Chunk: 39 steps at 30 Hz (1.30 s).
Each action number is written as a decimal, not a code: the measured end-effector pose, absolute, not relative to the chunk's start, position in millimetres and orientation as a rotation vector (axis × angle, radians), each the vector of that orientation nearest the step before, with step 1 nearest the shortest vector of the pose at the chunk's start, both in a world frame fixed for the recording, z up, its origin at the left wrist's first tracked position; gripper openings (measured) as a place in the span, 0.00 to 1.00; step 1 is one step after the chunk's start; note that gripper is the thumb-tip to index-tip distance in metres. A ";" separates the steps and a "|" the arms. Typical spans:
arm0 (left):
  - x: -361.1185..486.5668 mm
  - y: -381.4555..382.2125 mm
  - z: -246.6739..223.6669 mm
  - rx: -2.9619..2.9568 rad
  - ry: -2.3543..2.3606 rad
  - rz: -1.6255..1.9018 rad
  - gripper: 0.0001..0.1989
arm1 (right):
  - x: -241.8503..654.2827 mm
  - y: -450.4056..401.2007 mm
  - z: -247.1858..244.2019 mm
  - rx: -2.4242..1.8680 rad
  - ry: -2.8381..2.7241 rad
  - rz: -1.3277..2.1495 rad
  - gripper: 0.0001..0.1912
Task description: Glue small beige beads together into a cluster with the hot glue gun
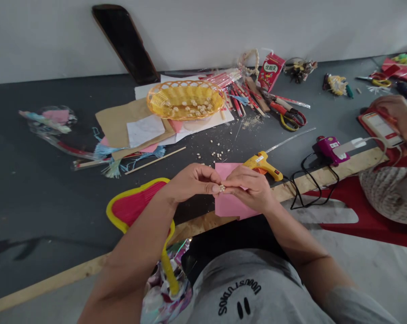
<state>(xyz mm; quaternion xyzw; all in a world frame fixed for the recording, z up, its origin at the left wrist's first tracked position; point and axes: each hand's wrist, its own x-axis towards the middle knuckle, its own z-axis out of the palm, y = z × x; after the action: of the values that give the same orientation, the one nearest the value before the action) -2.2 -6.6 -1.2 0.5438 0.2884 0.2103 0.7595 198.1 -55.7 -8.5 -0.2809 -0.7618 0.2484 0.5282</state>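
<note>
Near the table's front edge, my left hand point(198, 183) and my right hand point(246, 186) meet, and both pinch a small pale beaded cluster point(222, 188) between thumb and fingertips. Beneath my right hand lies a pink paper sheet point(225, 207). A yellow glue gun point(262, 164) with a clear glue stick rests just beyond my right hand. Small pale pieces point(218, 155) are scattered on the table beyond my hands. Farther back, a yellow woven basket point(186, 101) holds several similar pale clusters. A red and yellow heart-shaped object point(136, 204) is partly hidden behind my left forearm.
Brown paper point(117, 119) and blue tassels point(112, 168) lie left of the basket. Pliers and scissors point(287, 112) are at back right, near a red carton point(271, 72). A black cable point(294, 189) trails by a purple device point(332, 150). Another person's hand point(397, 112) holds a phone.
</note>
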 end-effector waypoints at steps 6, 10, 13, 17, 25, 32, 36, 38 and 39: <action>-1.7 -6.5 -0.2 1.204 0.625 0.458 0.13 | 197.6 -54.5 -9.2 -0.667 -1.814 0.600 0.07; -1.4 -6.8 -0.1 1.212 0.646 0.470 0.14 | 197.4 -54.1 -9.3 -0.673 -1.814 0.594 0.07; -1.9 -6.3 -0.5 1.203 0.658 0.467 0.15 | 199.4 -53.8 -9.0 -0.686 -1.840 0.587 0.08; -2.3 -5.7 0.3 1.173 0.666 0.455 0.15 | 203.3 -54.3 -8.1 -0.722 -1.897 0.603 0.14; 1.8 -7.6 -1.3 1.089 0.669 0.505 0.17 | 200.4 -58.4 -6.5 -0.753 -1.835 0.554 0.09; 4.6 -11.3 2.0 1.031 0.666 0.568 0.17 | 198.5 -59.6 -5.8 -0.854 -1.800 0.470 0.05; 5.3 -12.1 4.1 1.063 0.693 0.570 0.14 | 197.0 -60.6 -8.0 -0.872 -1.815 0.461 0.05; 5.1 -11.7 4.0 1.077 0.688 0.576 0.14 | 195.5 -61.3 -10.0 -0.863 -1.810 0.446 0.05; 5.0 -11.4 3.7 1.082 0.678 0.577 0.13 | 194.3 -61.6 -11.3 -0.856 -1.804 0.440 0.05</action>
<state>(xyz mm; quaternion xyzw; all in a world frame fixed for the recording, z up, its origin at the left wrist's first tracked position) 5.0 -11.4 3.7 0.4980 0.3120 0.2653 0.7644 194.3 -61.6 -11.3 -0.3574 -0.7527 0.1836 0.5215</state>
